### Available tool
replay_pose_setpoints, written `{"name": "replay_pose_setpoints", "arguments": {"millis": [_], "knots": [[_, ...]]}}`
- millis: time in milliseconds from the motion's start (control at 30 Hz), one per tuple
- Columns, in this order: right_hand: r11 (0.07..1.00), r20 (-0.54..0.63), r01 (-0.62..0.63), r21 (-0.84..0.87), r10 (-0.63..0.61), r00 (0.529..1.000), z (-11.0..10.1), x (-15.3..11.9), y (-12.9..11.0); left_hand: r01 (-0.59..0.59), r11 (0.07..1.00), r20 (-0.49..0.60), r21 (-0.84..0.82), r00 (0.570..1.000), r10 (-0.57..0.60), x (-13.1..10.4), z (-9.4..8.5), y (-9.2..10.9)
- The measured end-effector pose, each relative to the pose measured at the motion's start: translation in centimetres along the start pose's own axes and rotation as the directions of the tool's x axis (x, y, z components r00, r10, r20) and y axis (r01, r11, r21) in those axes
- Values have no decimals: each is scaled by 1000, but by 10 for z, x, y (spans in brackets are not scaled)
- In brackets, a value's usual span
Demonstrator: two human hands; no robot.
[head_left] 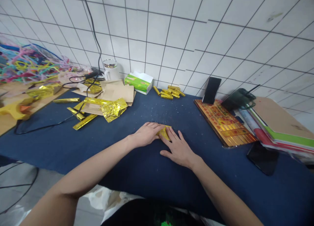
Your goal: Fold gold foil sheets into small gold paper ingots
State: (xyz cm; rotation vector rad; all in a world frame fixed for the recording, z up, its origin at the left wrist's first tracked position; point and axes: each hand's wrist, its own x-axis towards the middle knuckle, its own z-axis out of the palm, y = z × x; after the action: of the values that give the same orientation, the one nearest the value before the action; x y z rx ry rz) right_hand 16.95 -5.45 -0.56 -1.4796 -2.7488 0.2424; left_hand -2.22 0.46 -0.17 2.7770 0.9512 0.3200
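A small sheet of gold foil (165,133) lies on the blue tablecloth (152,167), partly covered by both hands. My left hand (147,133) rests palm down at the foil's left edge, its fingers close together and laid flat. On the right side of the foil, my right hand (178,149) presses down with its fingers spread and the thumb held apart. Several short gold rolls (169,92) lie near the wall. To the left is a crumpled gold foil sheet (114,109), beside longer gold strips (85,122).
Brown paper (117,91), a white mug (111,72) and a green tissue pack (139,83) stand at the back left. A yellow glue gun (14,110) lies far left with its cable. Rightward are a phone (211,90), an orange pack (227,124), notebooks (282,121) and a dark phone (263,158).
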Motion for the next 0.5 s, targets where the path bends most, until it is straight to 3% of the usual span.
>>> {"name": "replay_pose_setpoints", "arguments": {"millis": [200, 500], "knots": [[1000, 12, 1, 13, -1, 1000, 1, 0, 2, -39, 992, 78, 120, 997, 30, 4, -6, 4], [999, 24, 4, 41, -5, 1000, 0, 0, 3, -39, 978, 102, 205, 995, 18, 7, -11, 10]]}}
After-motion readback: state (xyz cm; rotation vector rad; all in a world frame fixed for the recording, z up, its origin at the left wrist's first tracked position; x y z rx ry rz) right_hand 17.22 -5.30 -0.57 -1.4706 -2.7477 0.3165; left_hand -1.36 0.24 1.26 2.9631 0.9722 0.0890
